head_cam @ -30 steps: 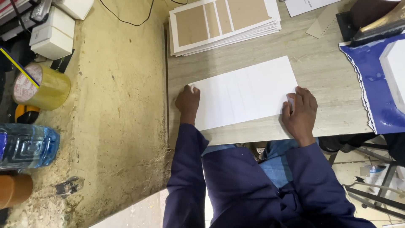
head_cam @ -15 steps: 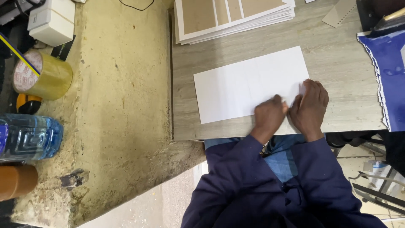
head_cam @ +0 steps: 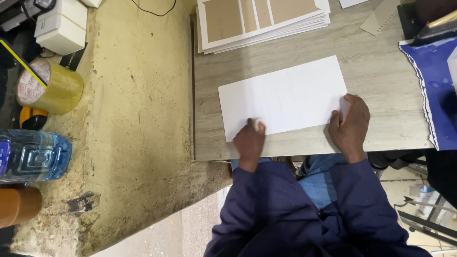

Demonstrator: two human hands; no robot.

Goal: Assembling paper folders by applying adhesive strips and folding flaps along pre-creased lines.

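A white folded sheet of card [head_cam: 285, 97] lies flat on the grey wooden table [head_cam: 376, 66]. My left hand [head_cam: 249, 140] presses on its near edge, fingers curled, with something small and pale under the fingertips. My right hand [head_cam: 351, 124] rests on the sheet's near right corner, fingers spread against the edge. Both arms wear dark blue sleeves.
A stack of brown and white card sheets [head_cam: 262, 19] lies at the table's far side. A blue plastic sheet [head_cam: 435, 90] covers the right end. On the rough ledge at left stand a roll of tape [head_cam: 50, 85], a water bottle [head_cam: 31, 157] and white boxes [head_cam: 62, 24].
My left hand slid along the sheet's near edge to meet my right hand, then back to the left. My right hand stayed at the right corner.
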